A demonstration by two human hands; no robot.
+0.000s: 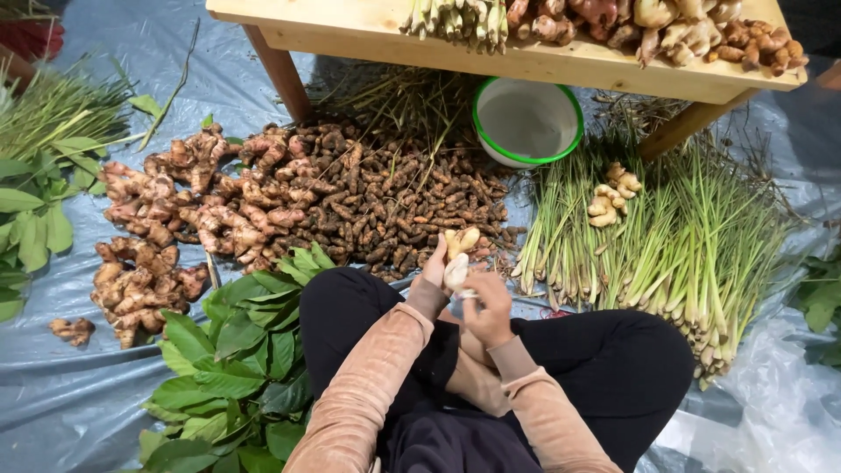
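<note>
My left hand (435,270) holds a pale yellowish piece of ginger root (459,244) up over my crossed legs. My right hand (487,307) is closed just below it, touching the root's lower whitish end, with a small pale object in its fingers that I cannot make out. Both arms wear tan ribbed sleeves. A heap of small dark brown turmeric roots (394,197) lies right in front of my hands on the grey plastic sheet (61,394).
Pinkish galangal roots (201,201) lie left of the dark heap. Green leaves (236,359) sit by my left knee. Lemongrass stalks (683,245) with ginger pieces (611,194) lie right. A white green-rimmed bowl (528,121) stands under a wooden bench (526,61).
</note>
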